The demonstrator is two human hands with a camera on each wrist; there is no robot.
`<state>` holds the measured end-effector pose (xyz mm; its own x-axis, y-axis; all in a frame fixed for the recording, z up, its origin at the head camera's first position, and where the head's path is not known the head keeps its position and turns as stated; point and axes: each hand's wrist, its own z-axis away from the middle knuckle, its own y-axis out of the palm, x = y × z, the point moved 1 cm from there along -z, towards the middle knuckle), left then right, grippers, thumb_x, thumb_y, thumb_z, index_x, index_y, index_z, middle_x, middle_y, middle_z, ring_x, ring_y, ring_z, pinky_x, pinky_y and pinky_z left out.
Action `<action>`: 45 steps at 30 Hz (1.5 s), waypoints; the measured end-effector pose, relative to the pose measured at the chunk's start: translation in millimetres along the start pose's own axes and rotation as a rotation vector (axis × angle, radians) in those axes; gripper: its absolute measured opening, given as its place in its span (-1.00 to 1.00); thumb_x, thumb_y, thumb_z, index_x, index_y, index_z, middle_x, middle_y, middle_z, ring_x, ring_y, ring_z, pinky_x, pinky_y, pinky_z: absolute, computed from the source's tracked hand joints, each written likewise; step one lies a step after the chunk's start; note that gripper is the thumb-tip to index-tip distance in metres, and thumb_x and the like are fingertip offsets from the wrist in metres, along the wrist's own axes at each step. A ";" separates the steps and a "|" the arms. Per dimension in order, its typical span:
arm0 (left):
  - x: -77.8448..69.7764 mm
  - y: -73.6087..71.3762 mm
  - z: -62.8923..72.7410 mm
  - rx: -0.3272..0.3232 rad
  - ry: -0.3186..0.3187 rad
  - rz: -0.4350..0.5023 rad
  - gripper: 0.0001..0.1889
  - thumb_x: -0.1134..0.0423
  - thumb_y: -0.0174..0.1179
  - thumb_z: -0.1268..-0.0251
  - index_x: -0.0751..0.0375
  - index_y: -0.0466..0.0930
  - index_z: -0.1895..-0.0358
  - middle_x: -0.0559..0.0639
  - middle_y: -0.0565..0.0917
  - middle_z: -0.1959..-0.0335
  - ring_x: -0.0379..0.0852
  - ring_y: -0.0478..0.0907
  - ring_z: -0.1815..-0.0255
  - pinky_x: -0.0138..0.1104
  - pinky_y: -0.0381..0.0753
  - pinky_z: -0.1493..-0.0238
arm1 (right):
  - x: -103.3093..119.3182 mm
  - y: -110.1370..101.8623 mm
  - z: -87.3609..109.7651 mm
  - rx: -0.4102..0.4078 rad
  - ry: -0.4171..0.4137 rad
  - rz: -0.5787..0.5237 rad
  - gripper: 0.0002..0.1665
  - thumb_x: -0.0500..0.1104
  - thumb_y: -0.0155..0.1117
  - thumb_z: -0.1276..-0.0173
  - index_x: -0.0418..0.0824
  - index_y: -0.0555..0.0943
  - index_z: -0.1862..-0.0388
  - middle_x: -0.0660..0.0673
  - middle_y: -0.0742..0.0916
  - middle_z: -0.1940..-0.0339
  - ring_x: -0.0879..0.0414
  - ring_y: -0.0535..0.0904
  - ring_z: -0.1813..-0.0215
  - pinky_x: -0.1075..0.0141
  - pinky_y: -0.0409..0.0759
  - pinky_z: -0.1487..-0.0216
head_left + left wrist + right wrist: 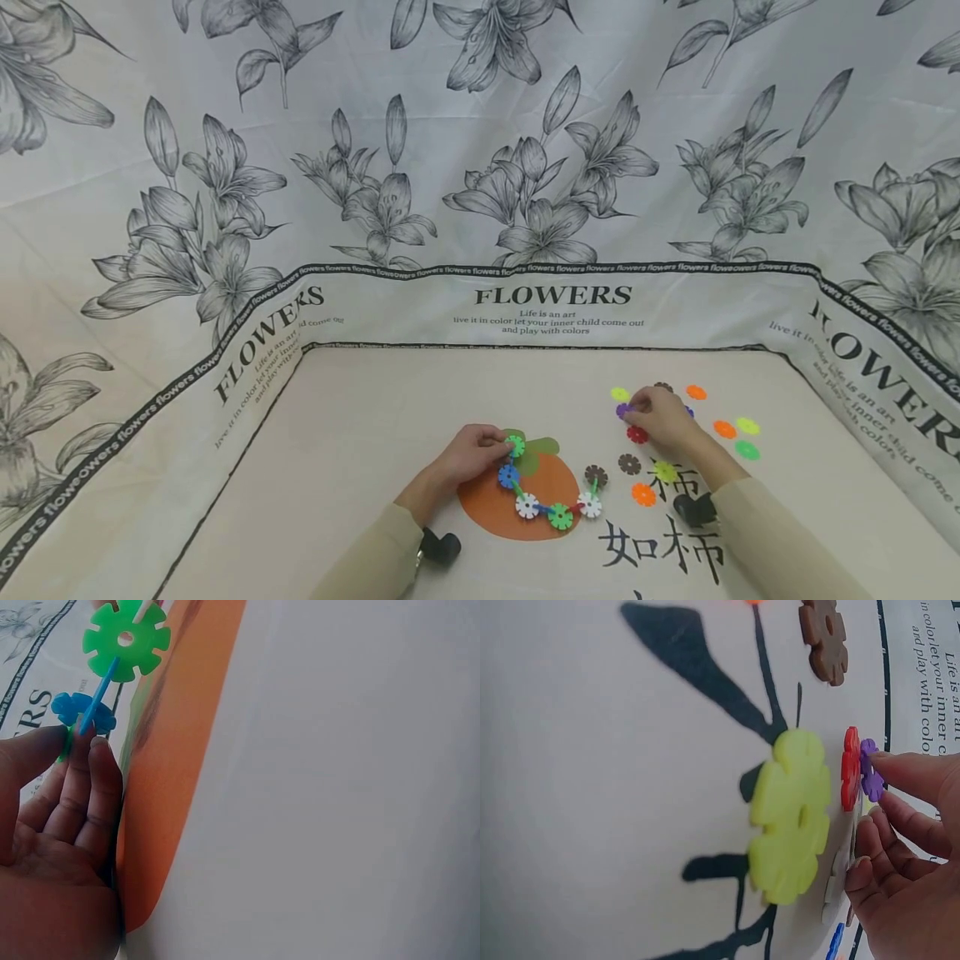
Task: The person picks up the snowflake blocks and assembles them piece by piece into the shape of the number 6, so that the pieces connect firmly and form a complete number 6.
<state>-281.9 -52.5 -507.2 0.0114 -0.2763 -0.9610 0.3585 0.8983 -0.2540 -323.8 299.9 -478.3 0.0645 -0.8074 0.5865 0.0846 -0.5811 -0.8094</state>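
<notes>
My left hand (474, 454) pinches the end of a curved chain of slotted plastic snowflake discs, at a green disc (515, 446). Along the chain come a blue disc (508, 477), white ones, another green disc (559, 517) and a brown disc (596, 476), joined by discs standing on edge. In the left wrist view, thumb and fingertips hold a green edge beside a blue disc (82, 712). Farther right, my right hand (663, 421) has thumb and index finger on a loose purple disc (870, 769). A red disc (850, 769) lies beside it.
Loose discs surround my right hand: yellow-green (791, 817), orange (643, 494), brown (629, 464) and several more. The table mat carries a printed orange persimmon (487, 508) and black characters (660, 546). Flower-printed cloth (517, 183) rises behind and at both sides.
</notes>
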 end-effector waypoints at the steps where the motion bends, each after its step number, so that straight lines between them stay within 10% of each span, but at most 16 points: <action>1: -0.6 0.0 0.4 -0.001 0.001 0.000 -0.82 0.25 0.25 -0.47 0.32 0.69 0.10 0.04 0.78 0.30 -0.16 0.65 0.25 -0.26 0.65 0.04 | -0.2 -0.1 -0.4 0.000 0.003 -0.003 -0.59 -0.17 0.36 -0.43 -0.44 0.55 -0.08 -0.27 0.69 0.13 -0.04 0.59 0.17 0.09 0.66 0.08; 17: 6.2 -0.9 -1.2 -0.002 -0.027 -0.009 -0.82 0.21 0.26 -0.47 0.26 0.71 0.11 -0.02 0.76 0.33 -0.17 0.64 0.26 -0.29 0.63 0.04 | 42.9 7.2 14.4 0.093 -0.092 -0.186 -0.77 -0.15 0.32 -0.47 -0.34 0.65 0.19 -0.19 0.71 0.33 0.07 0.49 0.39 0.31 0.47 0.43; 45: -0.3 -1.3 -1.0 -0.006 -0.026 -0.016 -0.81 0.16 0.25 -0.48 0.24 0.70 0.13 0.00 0.77 0.32 -0.14 0.65 0.24 -0.27 0.63 -0.02 | 116.0 56.1 17.7 0.304 -0.243 -0.437 -0.72 -0.23 0.24 -0.51 -0.42 0.70 -0.02 -0.28 0.81 0.18 -0.01 0.67 0.25 0.28 0.62 0.24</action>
<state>-283.3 -53.3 -506.6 0.0298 -0.2996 -0.9536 0.3531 0.8957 -0.2704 -294.0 175.5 -455.1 0.1823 -0.4319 0.8833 0.4342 -0.7706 -0.4665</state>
